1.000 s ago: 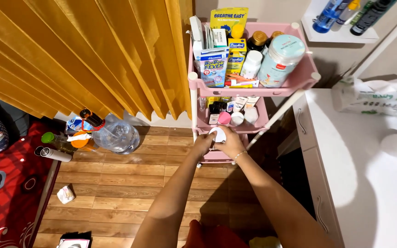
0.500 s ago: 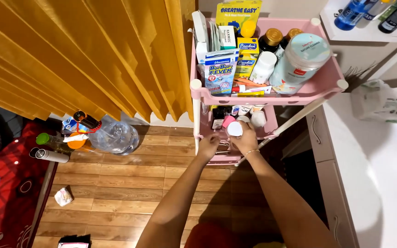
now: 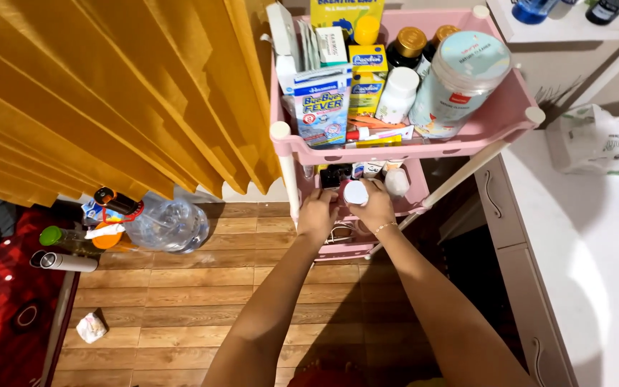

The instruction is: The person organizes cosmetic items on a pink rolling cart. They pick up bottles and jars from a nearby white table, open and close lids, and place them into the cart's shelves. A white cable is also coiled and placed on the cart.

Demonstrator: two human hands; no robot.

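— Where are the hands?

— Both reach into the middle tier of the pink cart (image 3: 291, 147). The right hand (image 3: 375, 208) has its fingers curled around a small white round container (image 3: 356, 192), gripping it from the right side, just above the front rim of that tier.

— And the left?

— The left hand (image 3: 318, 215) sits just beside it, fingers bent down over the tier's front rim; whether it pinches anything I cannot tell.

— What is around the container?

— A white bottle (image 3: 397, 182) stands close on its right, with small dark and white items behind. The top tier holds boxes, a white bottle and a large pale-blue jar (image 3: 458, 82).

— Elsewhere?

— A yellow curtain (image 3: 109, 93) hangs to the left, a big clear water bottle (image 3: 166, 223) lies on the wooden floor (image 3: 180, 301), and a white tabletop (image 3: 589, 236) stands at the right.
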